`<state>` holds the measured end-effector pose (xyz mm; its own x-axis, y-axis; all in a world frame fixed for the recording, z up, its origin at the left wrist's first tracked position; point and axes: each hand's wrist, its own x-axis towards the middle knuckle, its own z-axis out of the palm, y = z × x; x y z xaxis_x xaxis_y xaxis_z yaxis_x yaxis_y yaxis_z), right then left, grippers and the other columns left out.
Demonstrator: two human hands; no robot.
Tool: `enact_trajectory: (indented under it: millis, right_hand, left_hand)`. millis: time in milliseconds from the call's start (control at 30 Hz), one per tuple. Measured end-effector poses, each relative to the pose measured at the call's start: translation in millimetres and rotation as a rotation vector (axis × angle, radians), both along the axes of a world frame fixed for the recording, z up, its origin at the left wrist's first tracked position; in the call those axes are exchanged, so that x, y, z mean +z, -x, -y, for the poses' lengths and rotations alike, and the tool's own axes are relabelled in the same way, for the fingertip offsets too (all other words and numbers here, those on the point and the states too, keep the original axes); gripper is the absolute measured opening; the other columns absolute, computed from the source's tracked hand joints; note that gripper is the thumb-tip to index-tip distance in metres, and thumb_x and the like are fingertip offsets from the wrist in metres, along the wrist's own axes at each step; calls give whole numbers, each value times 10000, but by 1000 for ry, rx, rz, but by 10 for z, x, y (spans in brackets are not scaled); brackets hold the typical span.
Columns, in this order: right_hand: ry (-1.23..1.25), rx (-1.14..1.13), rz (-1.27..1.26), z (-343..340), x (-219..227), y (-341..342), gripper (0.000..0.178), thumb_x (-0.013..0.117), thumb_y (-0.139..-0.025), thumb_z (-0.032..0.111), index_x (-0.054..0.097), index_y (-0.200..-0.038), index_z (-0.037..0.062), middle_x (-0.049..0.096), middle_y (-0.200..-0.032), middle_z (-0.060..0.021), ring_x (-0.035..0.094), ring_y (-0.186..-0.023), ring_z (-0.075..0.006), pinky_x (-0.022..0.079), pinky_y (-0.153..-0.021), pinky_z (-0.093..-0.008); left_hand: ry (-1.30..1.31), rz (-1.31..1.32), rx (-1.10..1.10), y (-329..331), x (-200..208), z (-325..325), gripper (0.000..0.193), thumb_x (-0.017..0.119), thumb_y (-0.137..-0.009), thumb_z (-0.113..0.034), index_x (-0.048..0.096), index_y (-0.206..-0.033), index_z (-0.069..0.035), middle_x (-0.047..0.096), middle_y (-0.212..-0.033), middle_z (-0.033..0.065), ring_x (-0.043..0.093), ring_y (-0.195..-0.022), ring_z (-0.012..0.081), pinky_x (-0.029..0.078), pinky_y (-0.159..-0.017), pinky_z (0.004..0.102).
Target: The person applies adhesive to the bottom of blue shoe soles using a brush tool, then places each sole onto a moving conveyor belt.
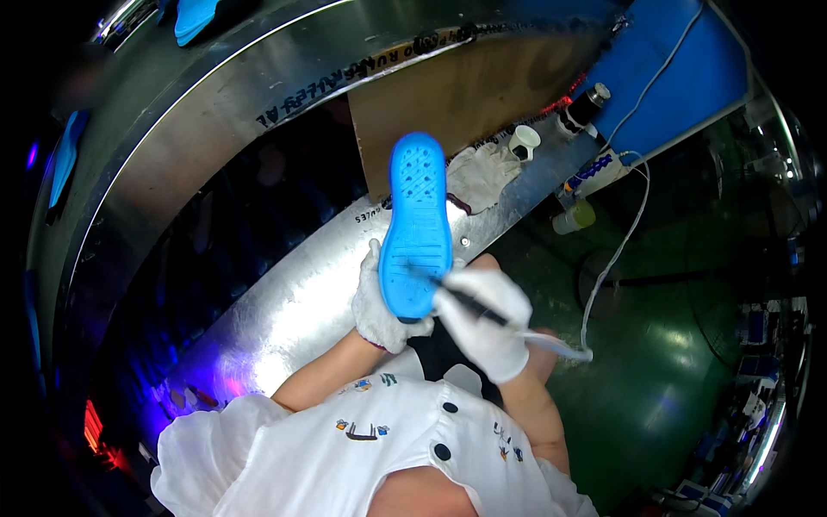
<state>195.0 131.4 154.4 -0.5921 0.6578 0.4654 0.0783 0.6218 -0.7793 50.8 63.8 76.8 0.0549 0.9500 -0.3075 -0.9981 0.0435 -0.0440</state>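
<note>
A blue shoe sole [417, 228] is held up in front of me, its holed, patterned end pointing away. My left hand [372, 302], in a white glove, grips the sole along the left side and under its near end. My gloved right hand [487, 319] is closed around a slim, black pen-like tool [473, 305], blurred by motion. The tool's tip lies over the near half of the sole; whether it touches cannot be told. A white cord [594, 314] runs from near this hand toward the blue panel at the far right.
Beyond the sole, a metal ledge [284, 297] holds a crumpled glove [482, 177], a white cup [524, 140] and a flask [587, 105]. Behind stands a brown board [448, 99]. A curved metal conveyor [194, 116] carries blue pieces [196, 19]. A yellow-topped jar [575, 218] stands right.
</note>
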Motion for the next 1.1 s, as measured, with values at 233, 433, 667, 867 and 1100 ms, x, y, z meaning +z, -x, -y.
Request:
enact_trajectory:
  millis: [233, 433, 667, 867, 1100]
  right_hand:
    - [-234, 197, -90, -99, 162, 107, 194, 761, -789, 59, 693, -970, 41, 684, -835, -95, 651, -674, -270, 531, -633, -346]
    - [-494, 1, 5, -68, -44, 22, 309, 819, -703, 43, 702, -990, 50, 717, -864, -102, 662, -644, -236, 527, -619, -303]
    - [-242, -43, -81, -37, -10, 45, 172, 759, -776, 67, 684, -928, 43, 679, -839, -101, 647, -717, -266, 517, -671, -362]
    - [-219, -148, -87, -150, -27, 29, 199, 769, -742, 47, 695, -925, 72, 676, -858, -42, 629, -766, -261, 496, -745, -374]
    - [-159, -47, -44, 23, -7, -44, 261, 813, -714, 118, 710, -954, 116, 703, -920, -33, 640, -811, -224, 474, -823, -349]
  left_hand:
    - [-238, -228, 17, -143, -182, 49, 834, 398, -918, -722, 461, -1390, -38, 610, -1211, 229, 627, -1042, 372, 538, -870, 489]
    - [-317, 24, 33, -179, -56, 25, 928, 414, -893, -749, 403, -1444, -3, 555, -1314, 245, 589, -1147, 379, 499, -1006, 486]
    - [121, 83, 139, -178, 2, -63, 1049, 360, -777, -899, 518, -1335, -25, 656, -1101, 231, 654, -747, 376, 475, -477, 426]
    - [-425, 0, -27, -51, 42, -58, 972, 304, -865, -831, 471, -1397, -34, 628, -1171, 259, 647, -1008, 379, 543, -872, 467]
    - [-203, -31, 102, -91, 226, -83, 953, 412, -881, -771, 363, -1492, -41, 573, -1290, 281, 633, -1096, 392, 582, -862, 486]
